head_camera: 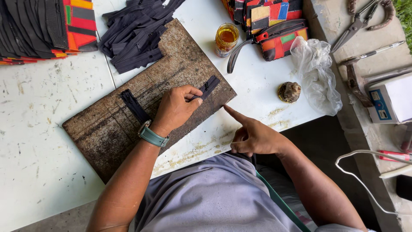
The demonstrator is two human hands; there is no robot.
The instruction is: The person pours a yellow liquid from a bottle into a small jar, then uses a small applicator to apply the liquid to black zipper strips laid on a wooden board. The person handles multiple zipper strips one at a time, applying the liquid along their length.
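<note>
zipper [137, 105]: black strip lying flat across the stained board [107, 137], stretched out for handling | left hand [176, 109]: presses down on it, fingertips pinching its far end | right hand [253, 135]: grasping nothing, forefinger out toward the board's corner | worktop [43, 129]: glue jar [226, 39] within reach, spare zippers [135, 32] piled behind

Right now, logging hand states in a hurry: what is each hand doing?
Left hand: closed, pressing the black fabric zipper strip onto the worn brown board.
Right hand: holds nothing, forefinger pointing.
</note>
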